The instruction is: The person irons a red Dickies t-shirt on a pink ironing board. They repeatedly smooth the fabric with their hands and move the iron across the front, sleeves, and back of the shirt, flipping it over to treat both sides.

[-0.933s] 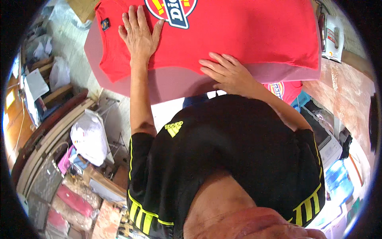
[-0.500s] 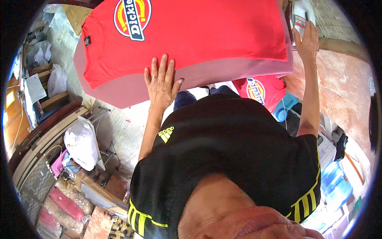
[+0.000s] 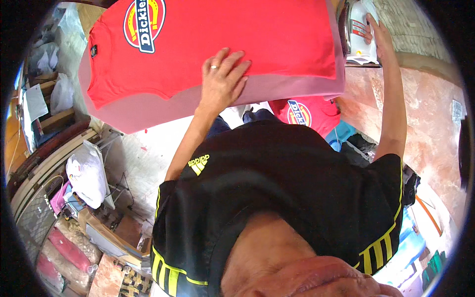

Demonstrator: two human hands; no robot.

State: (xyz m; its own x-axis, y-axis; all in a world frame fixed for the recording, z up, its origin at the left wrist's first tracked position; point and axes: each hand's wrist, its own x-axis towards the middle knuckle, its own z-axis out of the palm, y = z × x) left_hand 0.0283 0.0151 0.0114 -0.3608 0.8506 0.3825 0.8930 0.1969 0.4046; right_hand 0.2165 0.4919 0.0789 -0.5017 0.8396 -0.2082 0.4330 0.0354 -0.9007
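Observation:
A red T-shirt [image 3: 237,39] with a round printed emblem lies spread over a padded, dusty-pink ironing board [image 3: 148,111]. My left hand [image 3: 221,81] rests on the shirt's near edge, its fingers apart and slightly bent, holding nothing. At the board's right end, my right hand [image 3: 382,42] has its fingers bent over the right side of a white object with red stripes [image 3: 360,37]; its exact kind is unclear. Between that object and the board shows a dark, shiny edge [image 3: 345,29].
Below the board hangs another red shirt [image 3: 314,114]. A pinkish stone-like surface [image 3: 420,109] lies to the right. On the left are a stuffed white bag [image 3: 88,173], wooden shelving [image 3: 54,123] and rolled bundles [image 3: 74,242].
My left hand has slid right along the shirt's near edge. My right hand has shifted onto the side of the white object, which shows more fully. The whole view has swung slightly right.

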